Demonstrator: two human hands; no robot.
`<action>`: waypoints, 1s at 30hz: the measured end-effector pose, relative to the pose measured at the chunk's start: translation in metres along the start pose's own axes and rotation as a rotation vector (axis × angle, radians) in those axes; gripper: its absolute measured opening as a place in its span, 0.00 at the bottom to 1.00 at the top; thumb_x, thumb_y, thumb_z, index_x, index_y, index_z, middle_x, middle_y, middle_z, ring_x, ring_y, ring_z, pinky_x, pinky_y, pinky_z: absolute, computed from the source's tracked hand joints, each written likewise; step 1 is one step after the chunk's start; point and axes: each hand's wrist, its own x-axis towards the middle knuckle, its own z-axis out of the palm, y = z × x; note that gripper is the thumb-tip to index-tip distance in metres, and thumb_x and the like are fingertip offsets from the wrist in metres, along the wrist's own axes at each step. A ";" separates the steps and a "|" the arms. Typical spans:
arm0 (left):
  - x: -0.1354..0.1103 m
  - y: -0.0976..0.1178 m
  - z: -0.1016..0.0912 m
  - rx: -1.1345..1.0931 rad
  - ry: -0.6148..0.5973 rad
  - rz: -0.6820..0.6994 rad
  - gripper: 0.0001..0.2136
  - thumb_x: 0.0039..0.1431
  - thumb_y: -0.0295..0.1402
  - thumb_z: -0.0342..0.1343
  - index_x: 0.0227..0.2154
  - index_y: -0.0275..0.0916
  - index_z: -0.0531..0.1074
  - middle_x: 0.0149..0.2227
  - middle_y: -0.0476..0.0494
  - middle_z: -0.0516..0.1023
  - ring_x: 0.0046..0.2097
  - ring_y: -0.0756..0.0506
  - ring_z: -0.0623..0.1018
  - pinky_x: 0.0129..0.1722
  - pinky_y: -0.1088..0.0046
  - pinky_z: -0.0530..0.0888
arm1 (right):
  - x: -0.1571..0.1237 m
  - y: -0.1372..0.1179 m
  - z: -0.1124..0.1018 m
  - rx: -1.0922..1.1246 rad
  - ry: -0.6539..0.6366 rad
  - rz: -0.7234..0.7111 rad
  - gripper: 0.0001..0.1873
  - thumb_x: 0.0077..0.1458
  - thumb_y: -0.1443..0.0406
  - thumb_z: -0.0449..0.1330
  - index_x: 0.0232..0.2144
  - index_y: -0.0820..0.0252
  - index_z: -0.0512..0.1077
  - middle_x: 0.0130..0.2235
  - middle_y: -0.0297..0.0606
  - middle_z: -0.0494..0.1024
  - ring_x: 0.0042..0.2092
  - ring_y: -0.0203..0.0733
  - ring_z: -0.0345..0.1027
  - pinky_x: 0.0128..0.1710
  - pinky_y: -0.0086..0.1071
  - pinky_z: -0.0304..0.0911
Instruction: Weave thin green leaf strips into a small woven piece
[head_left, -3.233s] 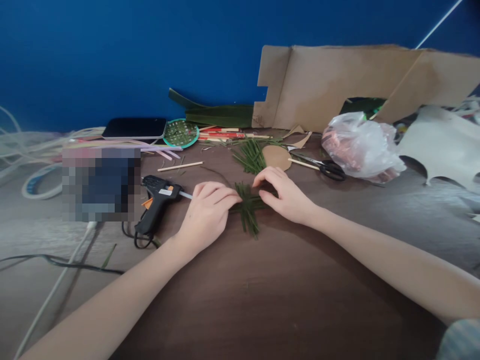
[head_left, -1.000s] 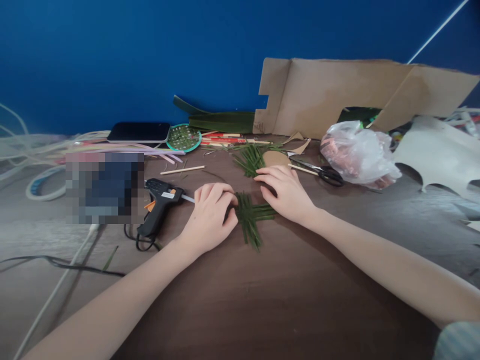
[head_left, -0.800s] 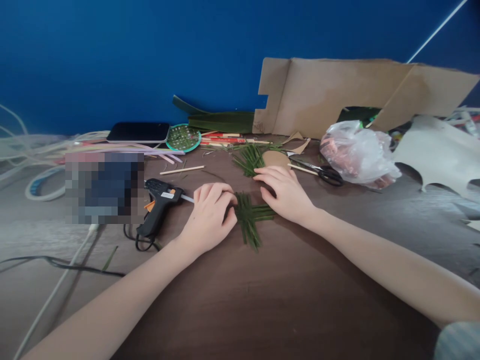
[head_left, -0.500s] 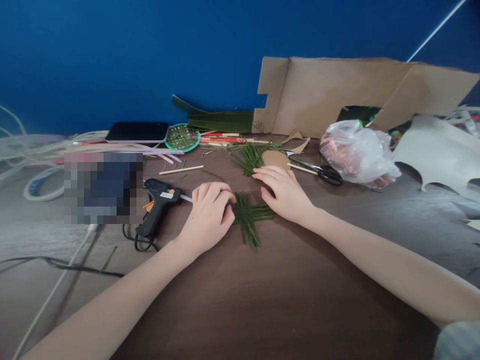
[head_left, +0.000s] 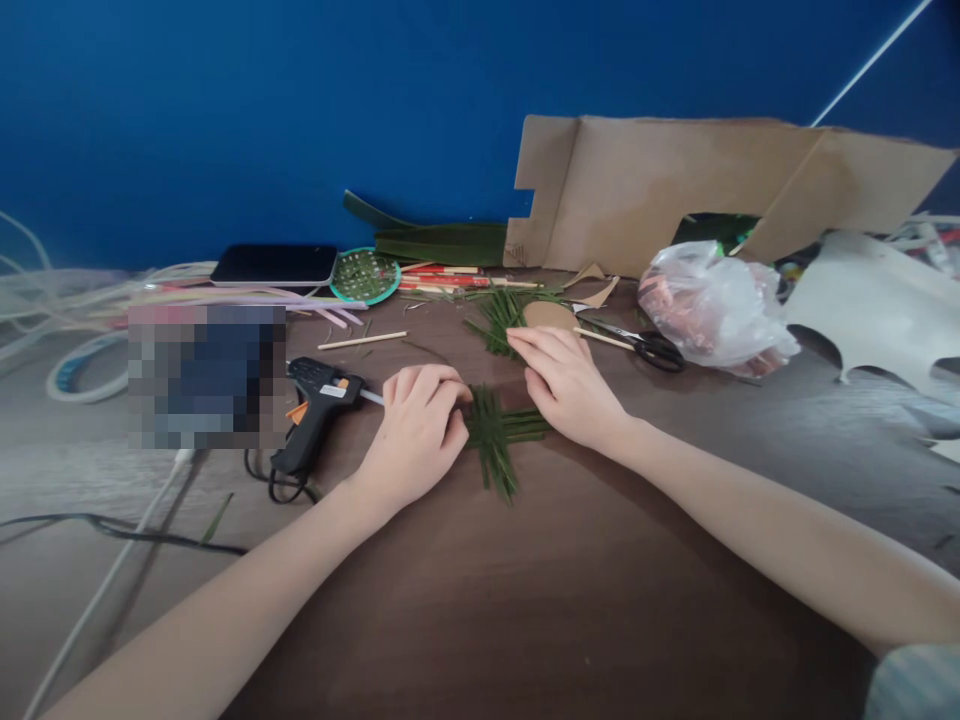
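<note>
A small woven cross of green leaf strips [head_left: 491, 432] lies flat on the table in front of me. My left hand [head_left: 420, 425] is curled at its left end, fingers and thumb closed on the strips there; the fingertips are partly hidden. Beyond the weave lies a loose pile of cut leaf strips [head_left: 495, 318]. My right hand [head_left: 568, 388] reaches over to this pile, its fingers stretched out and the fingertips touching the near right side, with the thumb apart. A round piece of cardboard [head_left: 550, 315] shows just behind my right fingers.
A black glue gun [head_left: 319, 410] lies left of my left hand, near a cable [head_left: 142, 530]. Scissors [head_left: 652, 348] and a plastic bag [head_left: 716, 305] are to the right. A phone [head_left: 274, 264], a round green-rimmed basket [head_left: 366, 276] and folded cardboard [head_left: 660, 180] stand behind.
My right hand has shifted slightly, its fingertips drawn a little closer together at the leaf pile. The left hand and the weave have stayed nearly still.
</note>
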 end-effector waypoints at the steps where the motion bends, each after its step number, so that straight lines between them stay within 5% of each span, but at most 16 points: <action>1: 0.000 0.000 0.000 0.002 0.004 -0.006 0.07 0.55 0.24 0.46 0.34 0.38 0.67 0.41 0.42 0.71 0.44 0.42 0.65 0.44 0.62 0.62 | 0.000 -0.001 -0.001 0.010 0.010 -0.014 0.23 0.55 0.73 0.46 0.53 0.66 0.64 0.54 0.46 0.68 0.54 0.49 0.59 0.53 0.45 0.55; 5: 0.000 0.000 -0.002 -0.040 0.058 -0.079 0.12 0.56 0.23 0.44 0.43 0.37 0.65 0.43 0.40 0.72 0.46 0.41 0.67 0.45 0.62 0.63 | -0.002 -0.003 -0.008 0.043 0.000 -0.101 0.27 0.56 0.74 0.43 0.58 0.63 0.58 0.59 0.44 0.63 0.57 0.46 0.57 0.53 0.44 0.54; 11: -0.001 -0.002 -0.003 -0.204 0.094 -0.126 0.30 0.56 0.22 0.42 0.61 0.38 0.40 0.50 0.41 0.71 0.49 0.43 0.69 0.50 0.61 0.63 | -0.004 -0.006 -0.012 0.070 -0.031 -0.257 0.26 0.60 0.73 0.40 0.58 0.56 0.58 0.58 0.39 0.66 0.57 0.41 0.59 0.51 0.40 0.54; 18: -0.001 -0.005 -0.003 -0.174 0.066 -0.066 0.32 0.50 0.17 0.40 0.61 0.36 0.47 0.60 0.39 0.60 0.58 0.43 0.63 0.56 0.60 0.62 | -0.004 -0.006 -0.011 0.071 0.010 -0.345 0.24 0.59 0.74 0.42 0.55 0.61 0.62 0.56 0.42 0.69 0.55 0.41 0.62 0.50 0.39 0.55; 26: 0.000 -0.004 -0.005 -0.227 -0.016 0.010 0.35 0.48 0.15 0.39 0.62 0.37 0.45 0.62 0.39 0.56 0.62 0.44 0.59 0.59 0.60 0.60 | -0.004 -0.007 -0.011 0.273 0.120 -0.099 0.16 0.56 0.72 0.45 0.38 0.56 0.70 0.49 0.40 0.74 0.51 0.43 0.65 0.51 0.43 0.58; 30: 0.000 -0.002 -0.005 -0.243 -0.094 0.083 0.37 0.46 0.15 0.39 0.62 0.38 0.43 0.63 0.40 0.56 0.62 0.44 0.59 0.59 0.61 0.61 | -0.002 -0.006 -0.010 0.314 0.113 -0.035 0.09 0.58 0.67 0.50 0.39 0.58 0.68 0.42 0.42 0.76 0.46 0.43 0.67 0.46 0.40 0.60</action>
